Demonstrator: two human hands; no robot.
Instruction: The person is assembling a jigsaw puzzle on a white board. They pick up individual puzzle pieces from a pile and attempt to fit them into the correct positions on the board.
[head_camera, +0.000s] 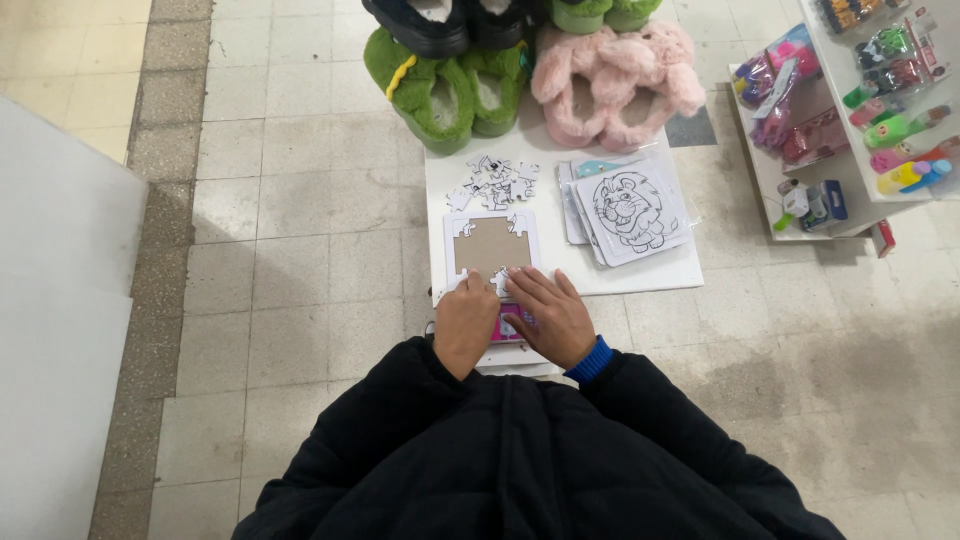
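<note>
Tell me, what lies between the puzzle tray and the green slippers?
In the head view, a heap of loose puzzle pieces lies on the white board between the puzzle tray and the green slippers.

Two bare hands reach forward from black padded sleeves to the near edge of a puzzle tray (455, 245). The left hand (465, 322) lies palm down, fingers curled at the tray's lower left corner. The right hand (548, 315) lies flat beside it, fingers angled toward the tray's bottom edge, a blue cuff at its wrist.
</note>
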